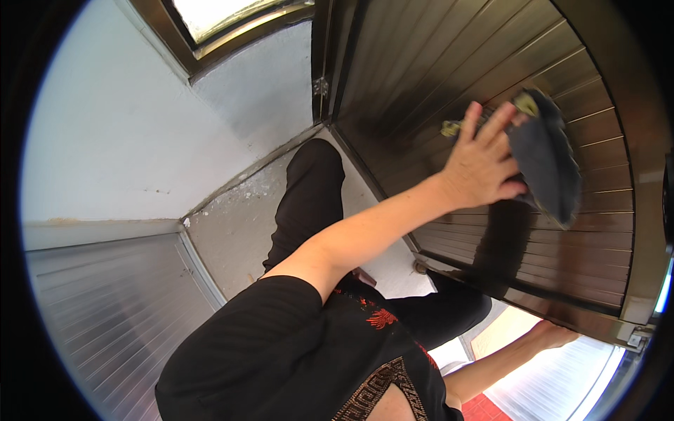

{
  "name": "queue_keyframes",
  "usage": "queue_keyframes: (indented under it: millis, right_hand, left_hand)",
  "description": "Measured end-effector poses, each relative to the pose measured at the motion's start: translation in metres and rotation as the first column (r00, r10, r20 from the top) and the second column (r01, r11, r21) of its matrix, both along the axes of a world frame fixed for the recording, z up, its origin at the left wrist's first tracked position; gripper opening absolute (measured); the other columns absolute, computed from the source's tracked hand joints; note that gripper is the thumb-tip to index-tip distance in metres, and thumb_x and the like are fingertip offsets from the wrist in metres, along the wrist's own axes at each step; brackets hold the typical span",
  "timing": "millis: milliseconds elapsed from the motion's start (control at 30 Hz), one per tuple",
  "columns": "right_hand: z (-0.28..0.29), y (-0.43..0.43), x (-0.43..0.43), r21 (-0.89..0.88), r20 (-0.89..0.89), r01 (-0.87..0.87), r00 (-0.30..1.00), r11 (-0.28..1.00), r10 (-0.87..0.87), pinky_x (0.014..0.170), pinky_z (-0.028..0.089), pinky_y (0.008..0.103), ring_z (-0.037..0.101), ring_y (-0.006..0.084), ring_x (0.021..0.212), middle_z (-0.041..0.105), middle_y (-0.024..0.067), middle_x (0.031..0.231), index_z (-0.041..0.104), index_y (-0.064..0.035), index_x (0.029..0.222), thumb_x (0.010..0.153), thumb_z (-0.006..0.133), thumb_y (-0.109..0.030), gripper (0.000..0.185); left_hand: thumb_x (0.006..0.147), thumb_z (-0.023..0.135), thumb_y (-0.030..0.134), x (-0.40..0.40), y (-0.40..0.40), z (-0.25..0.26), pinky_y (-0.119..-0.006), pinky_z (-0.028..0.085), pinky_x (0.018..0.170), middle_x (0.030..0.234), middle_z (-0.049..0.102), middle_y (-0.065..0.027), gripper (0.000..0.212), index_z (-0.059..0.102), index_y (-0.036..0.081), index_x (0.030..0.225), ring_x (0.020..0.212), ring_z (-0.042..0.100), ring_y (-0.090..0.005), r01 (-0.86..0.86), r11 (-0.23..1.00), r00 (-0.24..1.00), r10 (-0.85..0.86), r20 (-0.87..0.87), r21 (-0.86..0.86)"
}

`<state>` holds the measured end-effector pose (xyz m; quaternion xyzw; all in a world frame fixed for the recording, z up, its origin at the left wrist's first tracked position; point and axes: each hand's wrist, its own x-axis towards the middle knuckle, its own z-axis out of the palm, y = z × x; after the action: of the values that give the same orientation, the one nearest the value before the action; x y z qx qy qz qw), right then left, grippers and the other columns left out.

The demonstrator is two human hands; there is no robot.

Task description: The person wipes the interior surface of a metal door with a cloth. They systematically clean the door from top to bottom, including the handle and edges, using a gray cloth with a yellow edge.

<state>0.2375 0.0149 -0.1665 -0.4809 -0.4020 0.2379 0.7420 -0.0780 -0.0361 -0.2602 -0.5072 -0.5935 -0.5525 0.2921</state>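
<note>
A dark brown metal door (pixel 421 158) with grooved panels stands before me. My left hand (pixel 484 160) presses a dark grey cloth (pixel 545 152) with yellowish patches against its face, the fingers spread over it. The cloth is blurred, and part of it hides beneath the palm. My right hand (pixel 558 336) is at the door's lower edge in the picture. It seems to grip that edge, with its fingertips hidden.
A pale wall (pixel 121 131) and a framed window (pixel 226 21) lie to the left. Below them is a grey ribbed panel (pixel 116 294). The concrete floor (pixel 231 226) has white specks. Red tiles (pixel 482 408) and a bright white ribbed panel (pixel 558 379) show beyond the door.
</note>
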Motion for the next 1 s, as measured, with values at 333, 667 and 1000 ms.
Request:
queue_keyframes:
  millis: [333,667,1000]
  right_hand:
    - [-0.008,0.011,0.011,-0.023,-0.164,0.001,0.986,1.0,-0.005,0.099,0.051,0.0425,0.056,0.0307,0.115,0.054,0.017,0.132,0.049,0.0055,0.133,0.102,0.038,-0.034,0.051]
    - [0.0,0.001,0.003,-0.001,-0.214,-0.102,0.972,0.995,0.099,0.108,0.042,0.0431,0.05,0.0318,0.124,0.047,0.0168,0.141,0.042,0.0046,0.14,0.102,0.036,-0.04,0.059]
    - [-0.009,0.009,0.02,0.049,-0.197,-0.148,0.968,0.988,0.155,0.109,0.039,0.0415,0.047,0.0306,0.127,0.046,0.0149,0.143,0.043,-0.0003,0.14,0.099,0.039,-0.035,0.054]
  left_hand:
    - [0.09,0.055,0.026,-0.167,-0.025,0.018,-0.061,0.02,0.11,0.129,0.048,-0.0241,0.038,0.058,0.001,0.118,0.127,0.034,-0.049,-0.343,0.939,0.931,0.34,0.129,0.003]
    - [0.069,0.072,0.041,0.02,0.009,0.092,-0.057,0.019,0.114,0.135,0.046,-0.0197,0.042,0.068,0.015,0.101,0.137,0.033,-0.0426,0.045,0.996,0.988,-0.034,-0.147,0.073]
    - [0.069,0.074,0.047,0.016,0.006,0.049,-0.047,0.032,0.109,0.145,0.045,-0.003,0.042,0.071,0.025,0.104,0.137,0.036,-0.0227,0.195,0.976,0.834,-0.218,-0.507,-0.098]
